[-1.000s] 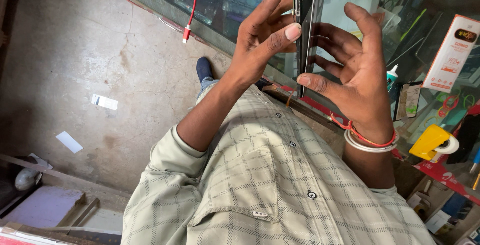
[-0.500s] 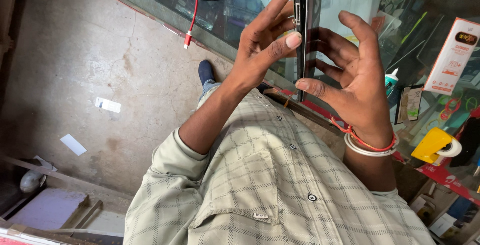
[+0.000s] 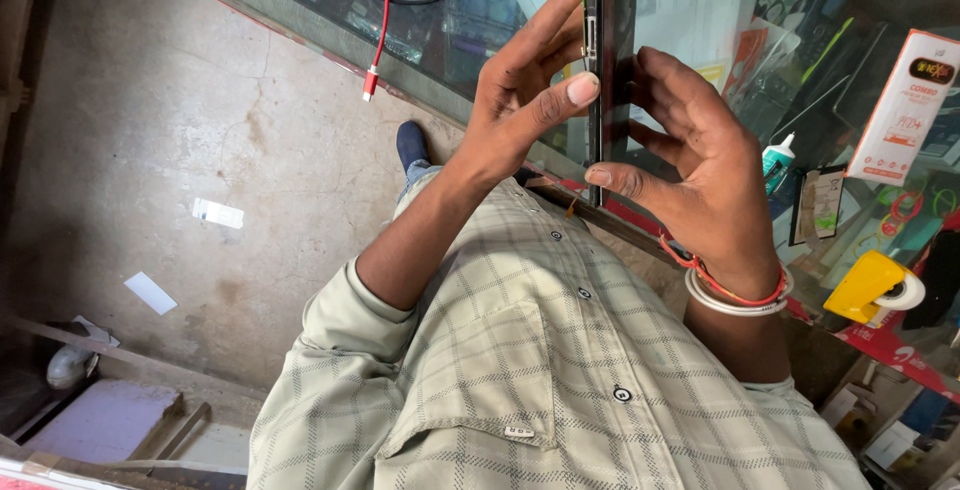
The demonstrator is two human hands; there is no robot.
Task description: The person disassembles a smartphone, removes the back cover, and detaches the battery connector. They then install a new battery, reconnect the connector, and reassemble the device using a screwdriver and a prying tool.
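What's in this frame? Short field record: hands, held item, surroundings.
left hand: grips one edge of the phone, thumb pressed on its side
right hand: fingers curled round the other edge
phone: dark, thin, held edge-on toward the camera
wrist: red thread and white bangle on right
counter: glass display counter, red cable dangling over it
nearby: yellow tape dispenser, small glue bottle

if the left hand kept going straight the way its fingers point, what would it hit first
The left hand already touches the dark phone, held edge-on. Past that, its fingers point toward the glass counter, probably next, though depth is unclear.
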